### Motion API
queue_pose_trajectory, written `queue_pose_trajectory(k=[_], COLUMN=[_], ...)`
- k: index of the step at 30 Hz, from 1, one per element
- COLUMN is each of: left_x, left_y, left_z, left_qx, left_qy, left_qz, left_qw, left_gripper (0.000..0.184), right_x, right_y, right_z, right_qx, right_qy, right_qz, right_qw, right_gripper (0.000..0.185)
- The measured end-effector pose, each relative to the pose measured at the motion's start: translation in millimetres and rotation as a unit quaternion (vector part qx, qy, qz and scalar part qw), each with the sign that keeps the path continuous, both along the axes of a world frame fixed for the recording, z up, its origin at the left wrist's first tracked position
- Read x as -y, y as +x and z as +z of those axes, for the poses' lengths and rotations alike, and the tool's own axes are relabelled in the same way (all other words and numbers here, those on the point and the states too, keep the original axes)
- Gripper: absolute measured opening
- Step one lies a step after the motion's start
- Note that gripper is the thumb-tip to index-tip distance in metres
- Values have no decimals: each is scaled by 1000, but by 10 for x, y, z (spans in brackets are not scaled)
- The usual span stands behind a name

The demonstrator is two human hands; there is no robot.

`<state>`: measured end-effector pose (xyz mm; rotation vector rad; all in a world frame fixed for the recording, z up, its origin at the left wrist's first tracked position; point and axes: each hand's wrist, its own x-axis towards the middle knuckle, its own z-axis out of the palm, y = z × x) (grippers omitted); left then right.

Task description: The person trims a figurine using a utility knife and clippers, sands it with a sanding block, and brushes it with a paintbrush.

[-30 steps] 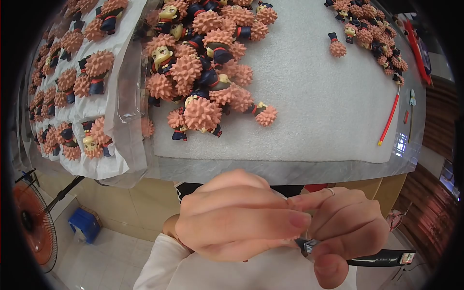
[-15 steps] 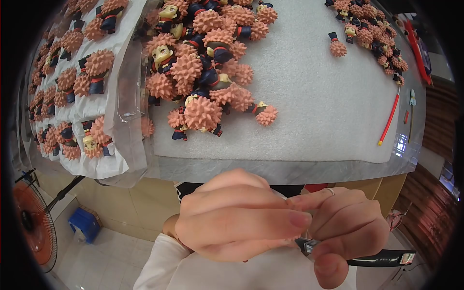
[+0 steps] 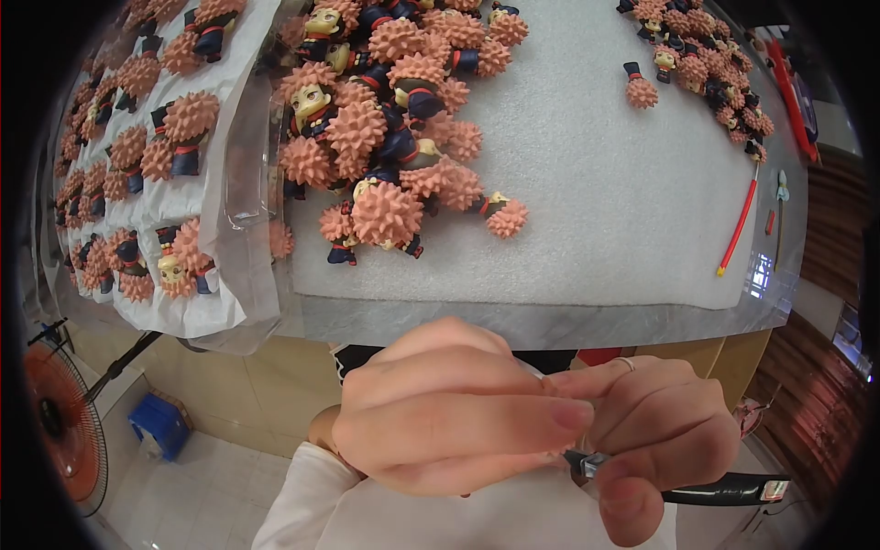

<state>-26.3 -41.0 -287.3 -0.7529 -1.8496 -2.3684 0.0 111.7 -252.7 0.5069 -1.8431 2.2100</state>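
Close to my body, below the table's front edge, both my hands are together. My right hand (image 3: 665, 426), with a ring on one finger, is closed around a black-handled cutter knife (image 3: 724, 489). The knife's metal front end points at my left hand, and its labelled butt sticks out to the right. My left hand (image 3: 458, 412) is closed with its back toward the camera, fingertips touching those of my right hand. Whatever it pinches is hidden. Beyond my hands, small figurines with spiky pink hair (image 3: 387, 215) and dark clothes lie heaped on a white foam sheet (image 3: 568, 220).
At left, a tray lined with white paper (image 3: 215, 174) holds rows of similar figurines. Another pile of figurines (image 3: 697, 64) lies at the back right. A thin red stick (image 3: 738, 225) rests near the right edge. An orange fan (image 3: 64, 422) and a blue bin (image 3: 158, 426) stand at lower left.
The hands stay nearly in place. My right thumb and the cutter knife have shifted very slightly against my left fingertips.
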Motion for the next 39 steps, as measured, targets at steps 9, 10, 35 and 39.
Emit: queue_pose_trajectory(k=[9, 10, 35, 39], left_x=[-2, -4, 21, 7], left_y=[8, 7, 5, 0], left_z=[-6, -3, -5, -9], left_qx=[-8, -11, -3, -7], left_qy=[6, 2, -8, -5], left_qz=[9, 13, -4, 2], left_qw=[1000, 1000, 1000, 1000], left_gripper=[29, 30, 32, 32], right_x=[-92, -89, -89, -61], right_y=[-136, -130, -176, -36], right_z=[109, 103, 127, 17], right_qx=[-26, -23, -18, 0], right_qy=[43, 38, 38, 11], right_qz=[106, 100, 99, 47], right_qw=[993, 994, 994, 999], right_gripper=[11, 11, 12, 14])
